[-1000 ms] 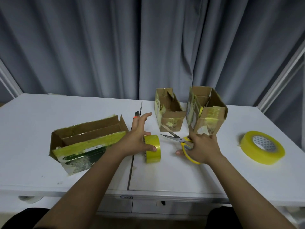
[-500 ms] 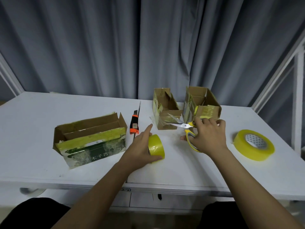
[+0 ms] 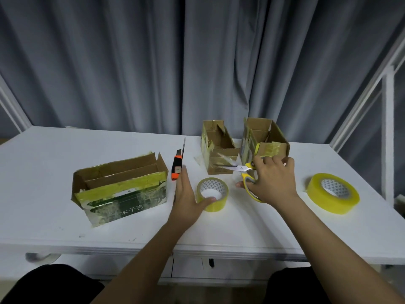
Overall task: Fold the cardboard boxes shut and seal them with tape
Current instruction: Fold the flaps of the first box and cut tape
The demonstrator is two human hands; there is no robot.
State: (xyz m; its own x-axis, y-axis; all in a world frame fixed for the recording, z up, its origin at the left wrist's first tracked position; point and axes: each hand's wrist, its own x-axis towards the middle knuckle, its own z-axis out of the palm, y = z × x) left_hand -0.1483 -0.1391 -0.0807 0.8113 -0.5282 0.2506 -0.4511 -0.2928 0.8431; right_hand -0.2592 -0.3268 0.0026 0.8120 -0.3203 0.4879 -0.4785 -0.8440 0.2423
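Note:
Three open cardboard boxes with old yellow tape stand on the white table point(image 3: 65, 154): a long box point(image 3: 122, 194) at the left, a small box point(image 3: 219, 145) and another box point(image 3: 274, 137) at the back. A small yellow tape roll point(image 3: 215, 206) lies flat at the centre. My left hand point(image 3: 186, 198) lies beside it with fingers straight and the thumb touching the roll's near rim. My right hand point(image 3: 274, 183) holds yellow-handled scissors point(image 3: 232, 167), blades pointing left in front of the small box.
An orange and black utility knife point(image 3: 176, 167) lies just beyond my left fingertips, along the seam of the table. A larger yellow tape roll point(image 3: 317, 194) lies flat at the right. Grey curtains hang behind; a white frame post stands at the right.
The small tape roll stood on its edge under my left hand and now lies flat. My right hand with the scissors has shifted slightly toward the back boxes.

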